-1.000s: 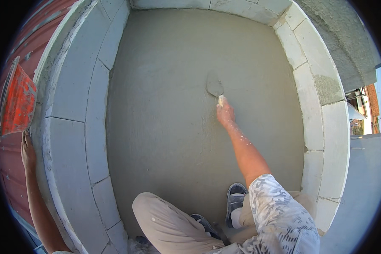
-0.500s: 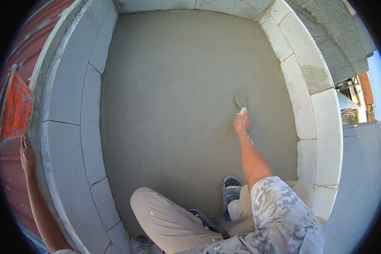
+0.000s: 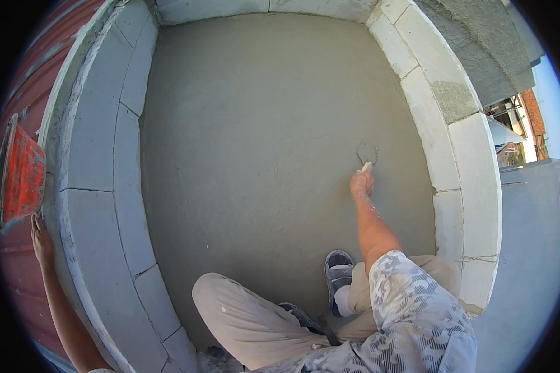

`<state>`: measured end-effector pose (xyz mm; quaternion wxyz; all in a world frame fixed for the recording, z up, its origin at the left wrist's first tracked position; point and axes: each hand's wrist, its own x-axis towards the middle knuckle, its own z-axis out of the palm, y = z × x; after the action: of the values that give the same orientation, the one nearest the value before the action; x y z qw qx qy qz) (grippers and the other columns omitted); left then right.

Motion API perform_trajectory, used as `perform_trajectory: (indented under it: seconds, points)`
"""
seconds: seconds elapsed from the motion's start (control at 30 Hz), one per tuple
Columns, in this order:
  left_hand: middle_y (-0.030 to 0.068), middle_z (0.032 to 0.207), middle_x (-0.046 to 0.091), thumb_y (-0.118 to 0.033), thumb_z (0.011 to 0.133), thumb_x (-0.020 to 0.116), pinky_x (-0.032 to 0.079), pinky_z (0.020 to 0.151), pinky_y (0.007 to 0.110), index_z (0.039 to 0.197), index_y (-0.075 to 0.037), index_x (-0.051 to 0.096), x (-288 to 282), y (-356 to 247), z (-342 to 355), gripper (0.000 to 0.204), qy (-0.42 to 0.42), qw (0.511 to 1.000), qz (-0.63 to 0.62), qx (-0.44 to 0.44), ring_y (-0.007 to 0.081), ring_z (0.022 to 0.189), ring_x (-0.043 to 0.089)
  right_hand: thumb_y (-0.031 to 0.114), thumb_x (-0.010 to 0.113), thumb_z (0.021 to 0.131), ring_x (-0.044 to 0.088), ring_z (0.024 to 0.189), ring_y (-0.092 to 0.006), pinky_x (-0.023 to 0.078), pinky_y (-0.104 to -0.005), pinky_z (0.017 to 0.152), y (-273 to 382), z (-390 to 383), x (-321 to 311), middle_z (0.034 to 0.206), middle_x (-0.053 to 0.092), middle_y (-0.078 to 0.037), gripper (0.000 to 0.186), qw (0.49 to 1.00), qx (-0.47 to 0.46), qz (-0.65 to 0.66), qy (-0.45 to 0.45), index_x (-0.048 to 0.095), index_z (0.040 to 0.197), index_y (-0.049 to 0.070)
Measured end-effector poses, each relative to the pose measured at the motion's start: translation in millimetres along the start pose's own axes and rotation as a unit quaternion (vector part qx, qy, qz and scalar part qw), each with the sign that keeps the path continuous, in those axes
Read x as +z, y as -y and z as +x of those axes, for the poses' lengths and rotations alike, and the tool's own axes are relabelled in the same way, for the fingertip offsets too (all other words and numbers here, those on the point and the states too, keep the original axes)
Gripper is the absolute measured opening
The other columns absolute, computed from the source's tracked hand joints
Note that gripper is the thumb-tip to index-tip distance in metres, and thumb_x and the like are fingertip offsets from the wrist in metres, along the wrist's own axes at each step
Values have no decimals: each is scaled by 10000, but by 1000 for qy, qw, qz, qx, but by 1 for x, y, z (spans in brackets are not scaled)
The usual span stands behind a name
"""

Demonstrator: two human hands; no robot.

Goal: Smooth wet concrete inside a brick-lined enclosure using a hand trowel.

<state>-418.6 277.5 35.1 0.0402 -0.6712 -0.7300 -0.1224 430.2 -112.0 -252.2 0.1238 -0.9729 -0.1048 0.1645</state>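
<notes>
Grey trowel [image 3: 368, 152], right grip [image 3: 361, 183] closed around handle [image 3: 366, 167]

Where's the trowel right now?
In the head view, the trowel is right of centre, its handle in the right hand and its blade against the grey floor, with the pale block wall farther right.

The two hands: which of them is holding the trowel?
The right hand, over the grey floor, grips the trowel by its handle; the left hand is beside the red container.
</notes>
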Motion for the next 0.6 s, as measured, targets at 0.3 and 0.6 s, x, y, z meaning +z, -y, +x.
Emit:
perform_trajectory:
  seconds: [0.3,0.6]
  points:
    - [218,1548,435,-508,1076,280,304,1176,419,1517,16,399,-14,10,5,695,-9,999,15,40,368,1448,384,246,592,963,615,1144,-455,507,-533,956,62,-183,74,1256,627,-256,574,916,-331,-16,228,408,1481,83]
    - [218,1536,450,-532,1067,273,309,1175,426,1515,4,408,-14,-7,2,711,-14,1000,-4,25,383,1438,394,242,583,979,667,1023,-451,535,-552,868,-22,-102,13,1107,671,-264,389,999,8,8,43,448,1298,63]
